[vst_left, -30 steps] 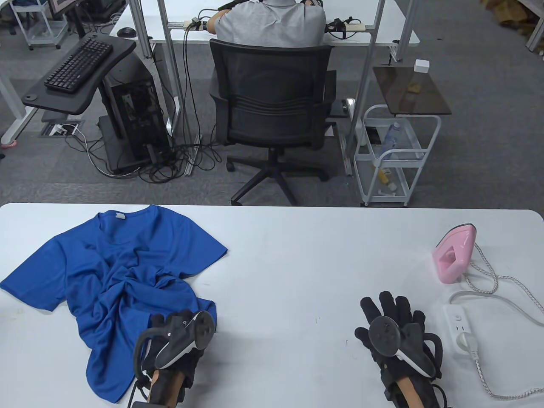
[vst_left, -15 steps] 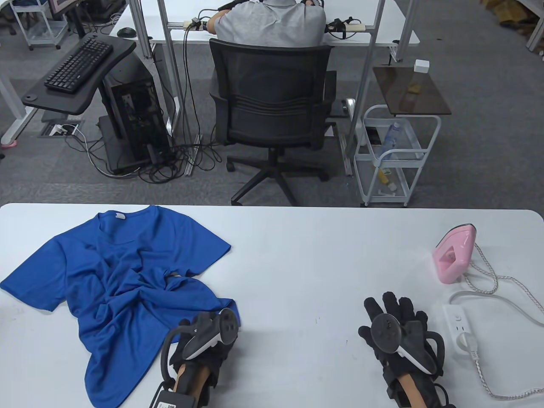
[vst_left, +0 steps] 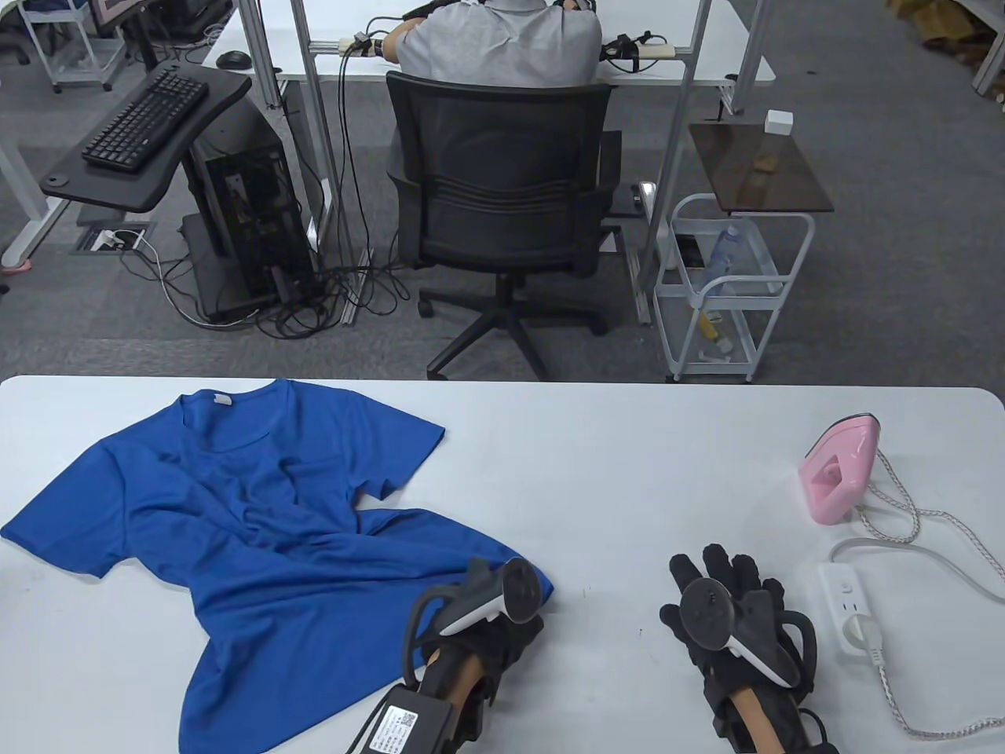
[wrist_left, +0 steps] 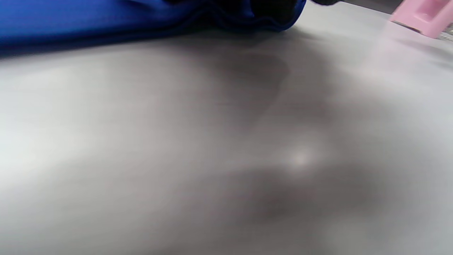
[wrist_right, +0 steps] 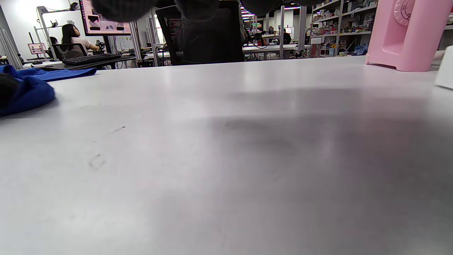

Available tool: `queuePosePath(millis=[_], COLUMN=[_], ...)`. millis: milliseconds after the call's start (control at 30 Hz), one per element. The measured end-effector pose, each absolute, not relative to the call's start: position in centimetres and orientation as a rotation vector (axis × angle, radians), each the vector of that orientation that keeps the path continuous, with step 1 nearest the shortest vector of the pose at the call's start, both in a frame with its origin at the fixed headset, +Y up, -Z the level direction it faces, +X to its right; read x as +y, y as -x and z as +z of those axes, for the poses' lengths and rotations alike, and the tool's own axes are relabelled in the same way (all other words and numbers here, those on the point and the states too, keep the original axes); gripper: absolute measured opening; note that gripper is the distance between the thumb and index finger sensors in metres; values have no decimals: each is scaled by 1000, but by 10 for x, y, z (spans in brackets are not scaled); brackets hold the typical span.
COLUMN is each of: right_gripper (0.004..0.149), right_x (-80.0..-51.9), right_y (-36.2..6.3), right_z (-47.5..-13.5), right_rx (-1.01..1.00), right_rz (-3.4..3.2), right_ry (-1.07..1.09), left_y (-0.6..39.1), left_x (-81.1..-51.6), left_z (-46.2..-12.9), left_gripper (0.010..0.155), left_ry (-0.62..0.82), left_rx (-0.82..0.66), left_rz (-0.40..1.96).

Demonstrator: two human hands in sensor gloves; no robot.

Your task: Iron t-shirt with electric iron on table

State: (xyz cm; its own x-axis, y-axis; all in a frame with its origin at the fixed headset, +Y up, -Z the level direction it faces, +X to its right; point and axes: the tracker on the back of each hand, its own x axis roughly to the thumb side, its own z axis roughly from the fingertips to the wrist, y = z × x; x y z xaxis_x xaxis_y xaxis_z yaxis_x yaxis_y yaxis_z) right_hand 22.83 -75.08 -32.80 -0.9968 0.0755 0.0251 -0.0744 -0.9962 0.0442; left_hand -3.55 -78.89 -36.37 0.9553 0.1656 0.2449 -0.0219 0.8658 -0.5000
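Observation:
A blue t-shirt lies creased on the left half of the white table, collar toward the far edge. My left hand grips its lower right corner near the table's middle; in the left wrist view, blue cloth bunches around the dark glove at the top edge. My right hand rests flat on the table to the right, fingers spread, holding nothing. The pink iron stands upright at the far right, also visible as the iron in the right wrist view.
A white power strip lies right of my right hand, with a plug in it and the iron's cord looping nearby. Beyond the table are an office chair with a seated person and a small white cart.
My left hand has dragged the shirt's lower corner to the right, toward the table's middle, spreading the bunched cloth. The right hand has stayed almost still.

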Motion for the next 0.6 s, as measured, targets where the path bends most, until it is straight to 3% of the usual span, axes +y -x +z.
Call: queuePosePath(millis=[300,400,533,600], right_gripper=[68,68,67,67], right_x=[-753,-755,-756,-757], right_y=[-237,-242,-245,-244], right_z=[-331,-332,-333,-333], right_rx=[95,113,122,119], right_rz=[3030,3019,3010,3004], right_ry=[1,28,38,24], left_y=[-41,-68,-80,-74], left_x=[-787,-786,-780,-771], left_z=[-364,-359,-349,-346], left_gripper=[60,61,66,69], left_ry=[491,560,588,522], left_rx=[-491,-539,-629,-646], left_rz=[133,205,240,228])
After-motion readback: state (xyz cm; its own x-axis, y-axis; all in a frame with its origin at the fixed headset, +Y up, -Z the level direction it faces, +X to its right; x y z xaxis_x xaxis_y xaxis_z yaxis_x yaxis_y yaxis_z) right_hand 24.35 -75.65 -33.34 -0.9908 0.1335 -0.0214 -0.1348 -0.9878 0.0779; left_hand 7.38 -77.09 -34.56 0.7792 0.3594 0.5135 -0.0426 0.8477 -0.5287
